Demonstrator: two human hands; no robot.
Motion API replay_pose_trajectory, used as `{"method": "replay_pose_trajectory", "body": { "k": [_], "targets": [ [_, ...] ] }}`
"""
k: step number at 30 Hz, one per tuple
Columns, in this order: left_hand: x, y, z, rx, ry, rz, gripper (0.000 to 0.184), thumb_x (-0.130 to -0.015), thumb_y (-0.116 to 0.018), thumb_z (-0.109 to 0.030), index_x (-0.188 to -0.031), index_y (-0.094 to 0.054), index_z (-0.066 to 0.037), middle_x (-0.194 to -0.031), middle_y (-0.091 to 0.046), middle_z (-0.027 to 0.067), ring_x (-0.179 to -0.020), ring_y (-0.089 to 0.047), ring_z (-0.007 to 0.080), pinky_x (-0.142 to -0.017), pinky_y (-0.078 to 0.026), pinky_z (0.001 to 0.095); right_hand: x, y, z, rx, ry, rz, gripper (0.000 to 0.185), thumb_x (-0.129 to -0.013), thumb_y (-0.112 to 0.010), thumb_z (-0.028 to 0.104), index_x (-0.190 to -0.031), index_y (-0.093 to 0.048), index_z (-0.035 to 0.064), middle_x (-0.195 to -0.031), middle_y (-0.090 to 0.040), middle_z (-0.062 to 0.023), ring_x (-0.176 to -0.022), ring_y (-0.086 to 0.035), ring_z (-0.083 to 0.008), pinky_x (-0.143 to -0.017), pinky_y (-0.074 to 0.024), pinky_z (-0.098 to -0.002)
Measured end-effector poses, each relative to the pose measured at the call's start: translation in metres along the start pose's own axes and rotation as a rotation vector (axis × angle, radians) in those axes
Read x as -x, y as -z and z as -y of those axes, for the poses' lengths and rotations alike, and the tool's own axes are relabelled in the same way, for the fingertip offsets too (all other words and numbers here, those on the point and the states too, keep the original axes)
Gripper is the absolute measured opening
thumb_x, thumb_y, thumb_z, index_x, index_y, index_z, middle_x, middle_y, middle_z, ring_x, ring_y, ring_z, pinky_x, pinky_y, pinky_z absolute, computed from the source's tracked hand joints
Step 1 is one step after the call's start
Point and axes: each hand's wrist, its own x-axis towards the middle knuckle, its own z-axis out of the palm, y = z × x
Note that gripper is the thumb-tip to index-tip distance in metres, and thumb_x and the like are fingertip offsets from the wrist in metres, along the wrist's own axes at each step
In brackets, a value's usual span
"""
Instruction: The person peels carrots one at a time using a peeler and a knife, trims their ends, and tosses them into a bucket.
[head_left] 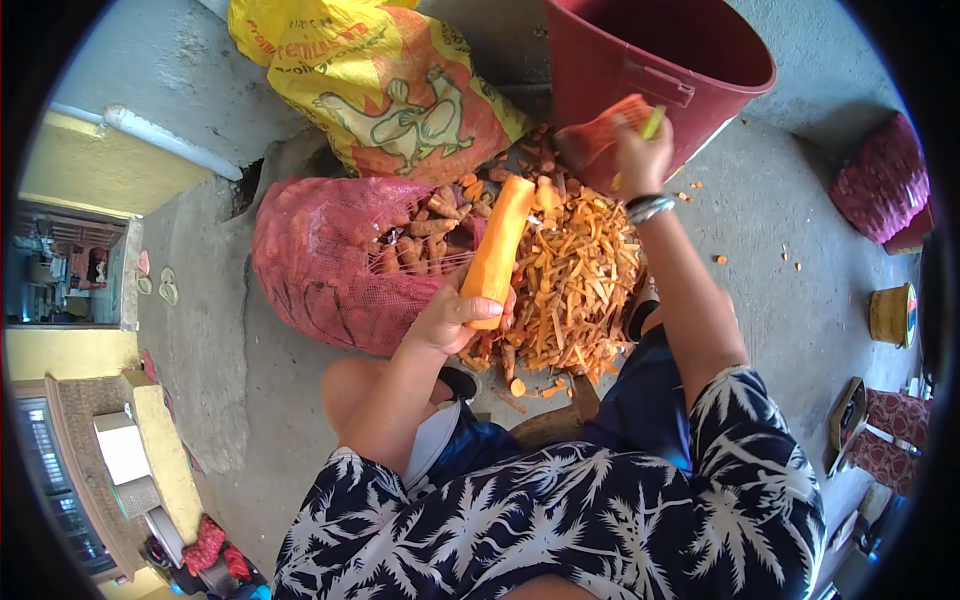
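Note:
A large peeled carrot (497, 250), smooth and bright orange, stands tilted in my left hand (465, 312), whose fingers wrap round its lower end. My right hand (643, 155), raised in front of the red bucket (665, 85), grips a tool with a yellow-green handle (653, 123). An orange-red blurred shape lies just left of that hand; its form cannot be made out. Beneath both hands, a heap of orange peelings (575, 285) covers the floor. Left of my left hand is a pink mesh sack (320, 260), open and showing unpeeled carrots (425, 235).
A yellow printed sack (385, 95) leans at the top beside the bucket. To the right are a purple mesh sack (880, 180) and a small yellow bucket (891, 316). Slippers (168, 286) lie at the left near a doorway. Small orange scraps dot the floor at right.

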Motion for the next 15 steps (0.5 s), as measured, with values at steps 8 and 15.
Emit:
{"method": "replay_pose_trajectory", "body": {
  "k": [8, 15],
  "targets": [
    [-0.002, 0.005, 0.001, -0.082, 0.066, -0.016, 0.055, -0.064, -0.068, -0.015, -0.111, -0.047, 0.002, -0.078, -0.056, 0.0096, -0.067, -0.056, 0.0168, -0.059, -0.047, 0.0276, 0.028, -0.005, 0.013, 0.232, 0.113, 0.118, 0.032, -0.072, -0.069, 0.006, -0.097, -0.051, 0.0000, -0.083, -0.058, -0.0044, -0.073, -0.055, -0.0117, -0.062, -0.0460, -0.0254],
    [-0.004, 0.007, 0.004, 0.242, 0.008, -0.018, 0.057, -0.069, -0.064, -0.016, -0.118, -0.041, 0.001, -0.096, -0.052, 0.0094, -0.075, -0.058, 0.0201, -0.064, -0.052, 0.0319, 0.008, 0.006, 0.015, -0.083, -0.057, 0.024, 0.026, -0.077, -0.065, 0.005, -0.097, -0.050, 0.0009, -0.081, -0.059, -0.0046, -0.066, -0.055, -0.0097, -0.056, -0.0452, -0.0229]
  ]
}}
